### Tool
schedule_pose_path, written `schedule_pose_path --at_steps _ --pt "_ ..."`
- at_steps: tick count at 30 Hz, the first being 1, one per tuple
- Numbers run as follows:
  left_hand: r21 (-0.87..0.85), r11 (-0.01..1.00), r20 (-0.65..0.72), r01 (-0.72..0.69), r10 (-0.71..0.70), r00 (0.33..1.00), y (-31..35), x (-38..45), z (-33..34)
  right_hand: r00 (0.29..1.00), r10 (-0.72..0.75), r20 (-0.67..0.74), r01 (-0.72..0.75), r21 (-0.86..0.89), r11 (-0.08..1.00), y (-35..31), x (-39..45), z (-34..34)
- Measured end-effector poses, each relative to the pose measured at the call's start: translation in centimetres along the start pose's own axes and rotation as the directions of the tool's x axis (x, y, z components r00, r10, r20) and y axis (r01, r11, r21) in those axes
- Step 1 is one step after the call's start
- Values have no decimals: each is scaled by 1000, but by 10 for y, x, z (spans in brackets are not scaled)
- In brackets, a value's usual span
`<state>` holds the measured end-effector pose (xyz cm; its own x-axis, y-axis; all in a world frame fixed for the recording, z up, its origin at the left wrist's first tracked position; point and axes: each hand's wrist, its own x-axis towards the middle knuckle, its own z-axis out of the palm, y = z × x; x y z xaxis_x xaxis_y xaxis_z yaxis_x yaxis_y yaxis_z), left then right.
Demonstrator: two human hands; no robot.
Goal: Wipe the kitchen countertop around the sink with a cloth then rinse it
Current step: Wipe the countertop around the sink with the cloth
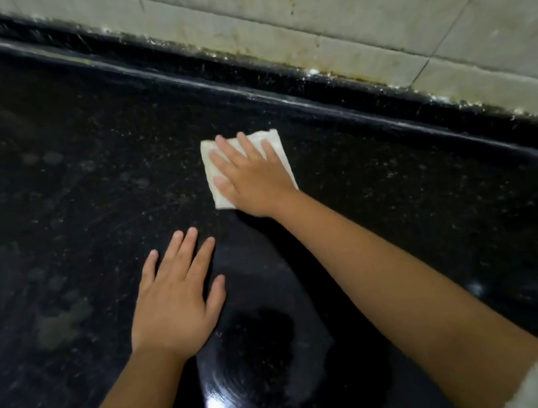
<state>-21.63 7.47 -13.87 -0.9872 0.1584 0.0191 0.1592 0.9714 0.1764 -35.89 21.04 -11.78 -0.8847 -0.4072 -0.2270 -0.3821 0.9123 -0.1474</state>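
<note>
Dark counter [396, 186], sink out of view: folded cloth [277, 140] is pinned flat near the back ledge [349, 95] by the spread right hand [253, 178], likely for even wiping pressure, while the left hand [175, 307] is laid open alongside, probably as a brace.
</note>
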Motion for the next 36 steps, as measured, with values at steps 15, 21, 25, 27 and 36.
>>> schedule_pose_path --at_steps 15,21,25,27,36 --pt "2 1000 18 -9 8 1000 1 -1 -2 815 577 -58 -570 102 815 91 -79 -1" --pt "-92 996 5 21 -20 1000 2 -1 -3 985 129 -113 -127 22 992 -6 -97 29" --pt "-100 994 23 36 -34 999 5 -2 -6 996 18 -82 -19 -14 1000 1 -196 59" --pt "-100 994 40 44 -40 998 5 -2 -7 996 49 -74 -53 -50 997 35 -237 63" --pt "-99 993 60 60 -54 997 7 -5 -7 725 688 26 -684 145 715 127 -170 13"
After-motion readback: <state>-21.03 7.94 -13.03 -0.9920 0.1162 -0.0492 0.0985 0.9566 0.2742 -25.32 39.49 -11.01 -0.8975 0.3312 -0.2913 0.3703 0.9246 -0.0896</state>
